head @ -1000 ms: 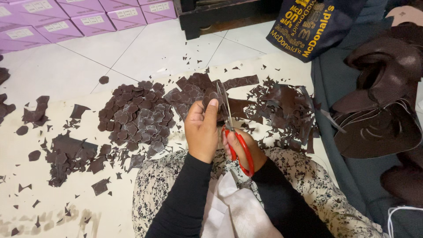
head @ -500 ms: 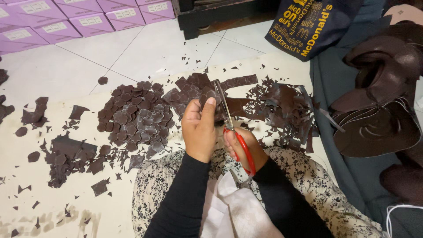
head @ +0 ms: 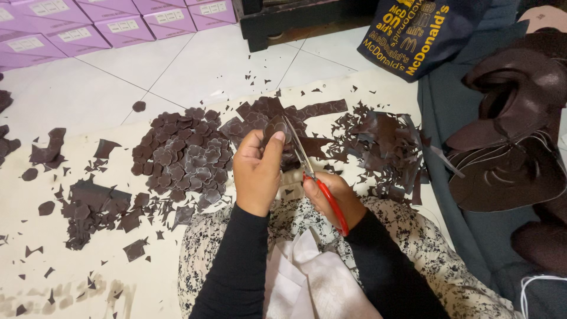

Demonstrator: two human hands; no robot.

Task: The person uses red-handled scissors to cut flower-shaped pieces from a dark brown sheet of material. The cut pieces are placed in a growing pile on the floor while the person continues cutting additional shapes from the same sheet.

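The left hand (head: 255, 171) pinches a small brown piece (head: 276, 127) between thumb and fingers, its grip tight on the piece, just above the person's lap. The right hand (head: 333, 198) has its grip closed around the red handles of the scissors (head: 310, 174), and the blades sit at the edge of the piece. A pile of cut petal shapes (head: 186, 156) lies on the cream sheet (head: 71, 277) on the floor, to the left, with a heap of scraps (head: 384, 153) to the right. To cut well, I think the left hand should turn the piece slowly while the scissors take small snips along the curve, with fingers kept away from the blades.
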